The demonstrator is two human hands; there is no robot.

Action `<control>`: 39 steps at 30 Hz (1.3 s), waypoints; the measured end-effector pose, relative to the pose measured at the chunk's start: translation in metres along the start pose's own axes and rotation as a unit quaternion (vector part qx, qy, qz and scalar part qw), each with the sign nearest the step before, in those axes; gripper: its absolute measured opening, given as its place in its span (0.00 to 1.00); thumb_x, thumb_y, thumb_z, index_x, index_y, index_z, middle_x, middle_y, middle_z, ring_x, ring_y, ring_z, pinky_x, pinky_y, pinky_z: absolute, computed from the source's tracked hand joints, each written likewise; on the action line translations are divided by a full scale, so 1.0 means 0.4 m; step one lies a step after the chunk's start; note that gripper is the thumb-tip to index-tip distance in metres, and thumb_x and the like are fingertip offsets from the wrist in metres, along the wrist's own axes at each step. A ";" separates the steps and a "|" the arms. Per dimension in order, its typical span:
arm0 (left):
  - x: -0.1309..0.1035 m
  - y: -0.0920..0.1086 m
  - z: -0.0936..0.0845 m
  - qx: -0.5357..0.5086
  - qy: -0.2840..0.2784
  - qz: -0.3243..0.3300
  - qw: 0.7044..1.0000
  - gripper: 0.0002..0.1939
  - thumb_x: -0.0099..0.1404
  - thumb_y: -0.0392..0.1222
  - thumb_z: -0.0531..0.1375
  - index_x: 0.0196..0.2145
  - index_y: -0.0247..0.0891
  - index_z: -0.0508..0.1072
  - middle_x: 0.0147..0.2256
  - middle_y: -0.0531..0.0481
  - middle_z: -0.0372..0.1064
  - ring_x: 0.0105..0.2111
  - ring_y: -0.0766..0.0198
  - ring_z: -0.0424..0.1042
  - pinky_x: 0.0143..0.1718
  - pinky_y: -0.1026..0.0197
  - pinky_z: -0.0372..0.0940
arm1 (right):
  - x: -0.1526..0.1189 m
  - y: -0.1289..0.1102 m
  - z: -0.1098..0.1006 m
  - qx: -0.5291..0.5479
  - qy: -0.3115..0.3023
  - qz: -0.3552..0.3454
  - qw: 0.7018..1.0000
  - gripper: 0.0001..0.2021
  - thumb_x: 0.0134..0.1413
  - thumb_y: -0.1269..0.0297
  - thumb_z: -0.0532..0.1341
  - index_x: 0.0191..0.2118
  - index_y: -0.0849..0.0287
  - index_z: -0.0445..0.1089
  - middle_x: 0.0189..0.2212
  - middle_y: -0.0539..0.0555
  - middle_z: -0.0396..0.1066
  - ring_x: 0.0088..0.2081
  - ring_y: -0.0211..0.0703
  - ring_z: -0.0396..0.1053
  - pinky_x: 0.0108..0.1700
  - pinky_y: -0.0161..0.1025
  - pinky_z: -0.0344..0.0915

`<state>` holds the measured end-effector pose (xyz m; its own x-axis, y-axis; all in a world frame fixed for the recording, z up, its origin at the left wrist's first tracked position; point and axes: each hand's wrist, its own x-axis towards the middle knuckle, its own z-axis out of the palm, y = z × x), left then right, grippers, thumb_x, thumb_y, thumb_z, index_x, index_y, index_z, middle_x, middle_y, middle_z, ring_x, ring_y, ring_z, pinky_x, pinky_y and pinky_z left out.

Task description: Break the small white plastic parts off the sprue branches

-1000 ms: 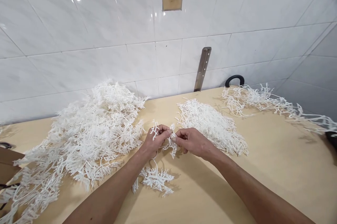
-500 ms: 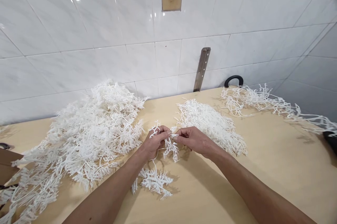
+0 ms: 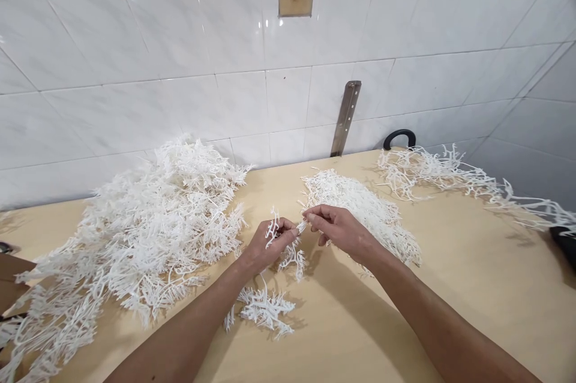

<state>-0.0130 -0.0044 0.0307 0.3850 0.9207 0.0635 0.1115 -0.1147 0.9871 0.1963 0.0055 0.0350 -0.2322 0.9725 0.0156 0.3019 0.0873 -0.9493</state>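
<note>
My left hand (image 3: 272, 242) is closed around a white branching plastic sprig (image 3: 293, 260), part of which sticks up past the fingers while the rest hangs below. Thumb and finger of my right hand (image 3: 335, 227) pinch at small white pieces at the sprig's tip, close to the left fingertips; just what they grip is too small to make out. Below the left hand, another white sprig (image 3: 267, 309) lies on the table. Behind my right hand spreads a pile of small white pieces (image 3: 355, 206).
A large heap of white branched sprigs (image 3: 166, 233) covers the table's left side. Thin bare white branches (image 3: 441, 170) lie at the back right, by a black curved handle (image 3: 399, 138). A metal bracket (image 3: 345, 119) leans at the tiled wall. A brown box (image 3: 15, 278) stands far left.
My right hand has risen slightly and moved a little away from the left fingertips. The left hand has turned a little, with the sprig still in it.
</note>
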 end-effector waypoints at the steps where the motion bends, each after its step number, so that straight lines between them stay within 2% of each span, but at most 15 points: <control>1: -0.001 0.003 0.001 0.007 -0.002 0.006 1.000 0.16 0.62 0.53 0.62 0.31 0.36 0.73 0.24 0.55 0.61 0.23 0.70 0.57 0.25 0.65 0.55 | -0.002 -0.004 0.001 -0.012 -0.011 -0.011 1.000 0.15 0.60 0.52 0.59 0.42 0.57 0.75 0.32 0.51 0.72 0.24 0.36 0.70 0.29 0.36 0.70; 3: -0.002 0.008 0.003 0.015 -0.003 0.011 1.000 0.16 0.62 0.53 0.62 0.31 0.36 0.73 0.23 0.56 0.59 0.23 0.70 0.56 0.25 0.65 0.54 | -0.005 -0.007 0.004 -0.047 -0.010 -0.039 0.998 0.13 0.60 0.54 0.60 0.42 0.56 0.74 0.34 0.52 0.73 0.28 0.38 0.71 0.30 0.37 0.71; 5: -0.001 0.010 0.005 0.017 -0.005 0.012 1.000 0.16 0.62 0.53 0.62 0.31 0.36 0.72 0.23 0.56 0.58 0.23 0.70 0.55 0.24 0.65 0.53 | -0.007 -0.006 0.010 -0.095 0.041 -0.088 0.991 0.11 0.58 0.58 0.62 0.43 0.56 0.74 0.37 0.54 0.74 0.32 0.41 0.73 0.31 0.38 0.71; 8: 0.000 0.009 0.007 0.013 -0.007 0.003 1.000 0.16 0.62 0.53 0.62 0.30 0.35 0.71 0.23 0.56 0.57 0.23 0.71 0.55 0.25 0.65 0.53 | -0.009 -0.005 0.019 -0.160 0.109 -0.201 0.960 0.07 0.57 0.64 0.62 0.41 0.56 0.73 0.39 0.55 0.74 0.37 0.43 0.72 0.32 0.38 0.71; 10: 0.001 0.009 0.007 0.008 -0.006 -0.003 1.000 0.16 0.62 0.52 0.62 0.29 0.36 0.70 0.23 0.56 0.57 0.22 0.71 0.54 0.25 0.65 0.53 | -0.011 -0.005 0.023 -0.180 0.103 -0.264 0.942 0.05 0.59 0.66 0.60 0.37 0.56 0.74 0.39 0.56 0.74 0.36 0.43 0.72 0.30 0.38 0.71; 12: 0.001 0.008 0.007 0.005 -0.006 -0.006 1.000 0.15 0.62 0.52 0.62 0.29 0.36 0.70 0.23 0.56 0.57 0.22 0.71 0.54 0.25 0.65 0.53 | -0.013 -0.006 0.025 -0.196 0.085 -0.294 0.931 0.06 0.60 0.67 0.59 0.36 0.56 0.75 0.38 0.56 0.74 0.35 0.43 0.72 0.30 0.38 0.71; 19: 0.000 0.009 0.008 -0.004 -0.014 -0.007 1.000 0.16 0.61 0.53 0.62 0.29 0.36 0.70 0.23 0.55 0.57 0.22 0.71 0.53 0.23 0.66 0.52 | -0.014 -0.009 0.021 -0.251 0.065 -0.283 0.923 0.09 0.62 0.68 0.57 0.37 0.56 0.76 0.38 0.57 0.74 0.38 0.45 0.72 0.36 0.41 0.72; 23: 0.000 0.008 0.008 -0.001 -0.020 -0.005 1.000 0.16 0.62 0.53 0.62 0.29 0.36 0.71 0.24 0.54 0.58 0.24 0.70 0.55 0.25 0.65 0.53 | -0.016 -0.013 0.025 -0.272 0.054 -0.281 0.919 0.10 0.62 0.69 0.56 0.37 0.56 0.75 0.37 0.57 0.74 0.37 0.44 0.72 0.36 0.40 0.70; 32: -0.003 0.025 0.010 0.014 -0.011 0.000 1.000 0.16 0.61 0.53 0.61 0.27 0.37 0.69 0.22 0.55 0.56 0.23 0.69 0.54 0.26 0.64 0.53 | -0.017 -0.008 0.048 -0.341 0.087 -0.273 0.895 0.11 0.61 0.73 0.54 0.33 0.58 0.72 0.32 0.55 0.74 0.31 0.40 0.69 0.34 0.37 0.64; 36: -0.011 0.032 0.010 0.022 -0.013 0.008 1.000 0.16 0.61 0.53 0.61 0.27 0.36 0.69 0.22 0.55 0.56 0.23 0.70 0.54 0.26 0.64 0.53 | -0.005 0.006 0.055 -0.357 0.141 -0.255 0.888 0.11 0.60 0.74 0.53 0.30 0.59 0.69 0.28 0.54 0.70 0.26 0.38 0.65 0.29 0.36 0.60; 39: -0.015 0.025 0.014 0.017 -0.015 0.014 1.000 0.16 0.61 0.53 0.62 0.28 0.36 0.70 0.23 0.54 0.58 0.24 0.69 0.56 0.27 0.64 0.54 | 0.012 0.028 0.020 -0.345 0.241 -0.219 0.880 0.10 0.59 0.74 0.53 0.28 0.58 0.65 0.28 0.54 0.66 0.25 0.38 0.62 0.27 0.36 0.59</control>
<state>-0.0092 -0.0133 0.0394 0.4153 0.9056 0.0862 0.1303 -0.1530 0.9796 0.1909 0.0094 0.0221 -0.0966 0.7767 0.6225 0.8097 0.4250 -0.4046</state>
